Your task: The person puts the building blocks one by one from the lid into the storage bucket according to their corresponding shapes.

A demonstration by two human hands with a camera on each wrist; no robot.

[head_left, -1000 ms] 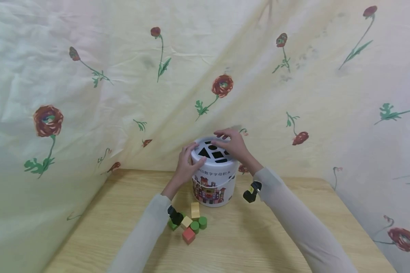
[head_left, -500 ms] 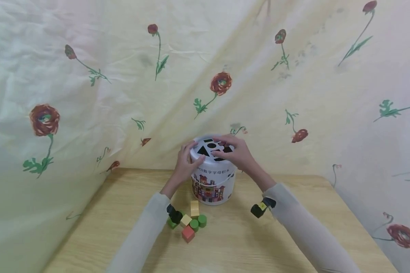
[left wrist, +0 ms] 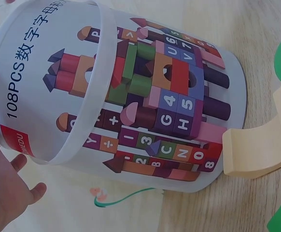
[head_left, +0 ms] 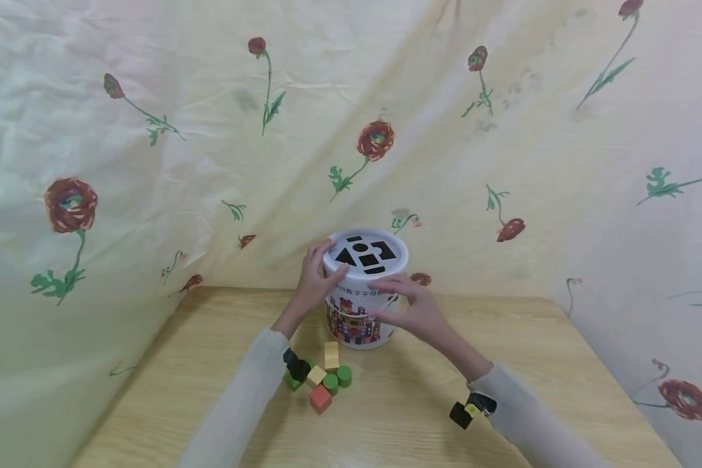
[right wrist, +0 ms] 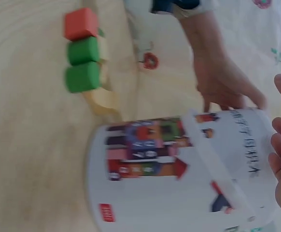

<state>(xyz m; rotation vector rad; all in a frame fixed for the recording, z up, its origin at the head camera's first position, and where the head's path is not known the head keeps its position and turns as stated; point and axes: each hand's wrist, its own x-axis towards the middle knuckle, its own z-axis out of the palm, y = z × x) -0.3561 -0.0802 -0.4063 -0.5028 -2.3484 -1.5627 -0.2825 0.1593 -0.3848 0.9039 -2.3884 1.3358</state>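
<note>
A white bucket [head_left: 351, 335] stands on the table, printed with a picture of coloured building blocks. Its lid [head_left: 403, 250] has several cut-out shapes, including a triangle, a circle and an arch. My left hand [head_left: 316, 279] holds the bucket's upper left side, thumb at the front rim and fingers round the left edge. My right hand [head_left: 415, 307] is in front of the bucket's right side, fingers spread and nothing between them. In the right wrist view its fingertips [right wrist: 278, 145] overlap the bucket's top edge. The white handle [left wrist: 99, 82] hangs across the bucket's front.
Loose blocks lie before the bucket: a red cube [head_left: 320, 398], green cylinders [head_left: 344, 376] and pale wooden pieces [head_left: 331, 356], one a curved block [left wrist: 251, 157]. Part of a green block sits by my left wrist camera [head_left: 296, 367]. A flowered cloth [head_left: 304, 162] hangs behind the table [head_left: 421, 429].
My right hand has come off the lid and moved down and toward me, uncovering the cut-outs. The left hand stays at the rim, and the blocks lie as before.
</note>
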